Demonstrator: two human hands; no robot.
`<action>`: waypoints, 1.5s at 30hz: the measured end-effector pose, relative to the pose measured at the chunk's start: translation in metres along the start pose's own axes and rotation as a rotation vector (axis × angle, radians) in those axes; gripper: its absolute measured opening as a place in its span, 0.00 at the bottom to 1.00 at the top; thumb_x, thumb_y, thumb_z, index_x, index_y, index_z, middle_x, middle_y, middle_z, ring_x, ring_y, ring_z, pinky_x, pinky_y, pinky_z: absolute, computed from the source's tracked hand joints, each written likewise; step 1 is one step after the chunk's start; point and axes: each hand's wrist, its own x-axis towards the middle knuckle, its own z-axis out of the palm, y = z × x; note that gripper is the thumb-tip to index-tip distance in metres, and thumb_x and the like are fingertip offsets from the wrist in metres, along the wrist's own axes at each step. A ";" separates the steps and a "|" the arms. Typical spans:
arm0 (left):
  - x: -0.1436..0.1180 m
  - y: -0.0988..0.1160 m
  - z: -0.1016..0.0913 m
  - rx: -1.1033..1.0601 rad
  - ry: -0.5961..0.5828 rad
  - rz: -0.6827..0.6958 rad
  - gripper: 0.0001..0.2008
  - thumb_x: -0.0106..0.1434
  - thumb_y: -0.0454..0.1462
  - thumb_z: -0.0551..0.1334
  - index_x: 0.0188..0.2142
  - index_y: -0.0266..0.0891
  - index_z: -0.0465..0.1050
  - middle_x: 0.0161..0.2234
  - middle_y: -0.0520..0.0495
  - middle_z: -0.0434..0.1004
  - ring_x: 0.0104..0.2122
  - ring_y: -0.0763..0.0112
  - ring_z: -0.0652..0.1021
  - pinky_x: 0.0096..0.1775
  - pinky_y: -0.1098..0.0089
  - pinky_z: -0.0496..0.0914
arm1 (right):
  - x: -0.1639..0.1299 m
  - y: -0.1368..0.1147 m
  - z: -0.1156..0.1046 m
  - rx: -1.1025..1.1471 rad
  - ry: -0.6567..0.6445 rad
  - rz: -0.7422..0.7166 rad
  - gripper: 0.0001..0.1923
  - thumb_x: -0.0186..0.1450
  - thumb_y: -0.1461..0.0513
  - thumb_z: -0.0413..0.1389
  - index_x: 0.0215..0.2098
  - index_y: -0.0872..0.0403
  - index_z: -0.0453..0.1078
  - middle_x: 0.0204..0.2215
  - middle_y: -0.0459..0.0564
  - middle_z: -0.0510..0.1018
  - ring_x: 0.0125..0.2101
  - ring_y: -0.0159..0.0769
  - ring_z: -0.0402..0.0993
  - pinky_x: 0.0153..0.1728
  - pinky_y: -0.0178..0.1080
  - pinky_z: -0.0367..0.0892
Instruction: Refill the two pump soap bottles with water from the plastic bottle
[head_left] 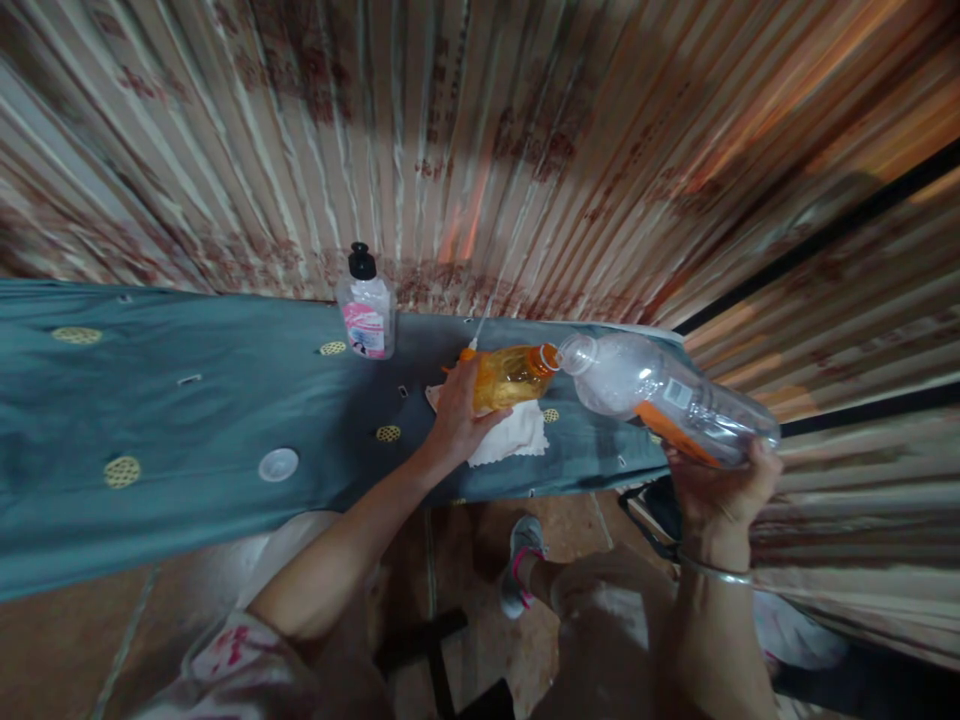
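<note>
Two bottles, mouths touching: orange bottle, soft-walled, gripped around its base by the left hand over a white cloth; clear bottle, light, thin, crushable, clasped underneath by the right hand.

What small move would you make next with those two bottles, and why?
Probably tip the clear bottle in the right hand a little steeper. Its open mouth already meets the neck of the orange bottle, which the left hand steadies over the white cloth, and it lies nearly level.
</note>
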 end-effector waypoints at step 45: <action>-0.001 -0.001 0.001 -0.011 -0.001 -0.032 0.42 0.59 0.53 0.70 0.65 0.40 0.57 0.60 0.33 0.70 0.60 0.45 0.73 0.60 0.46 0.68 | 0.000 0.000 -0.003 -0.031 -0.001 -0.003 0.22 0.46 0.52 0.64 0.39 0.46 0.75 0.41 0.43 0.82 0.36 0.37 0.77 0.26 0.35 0.71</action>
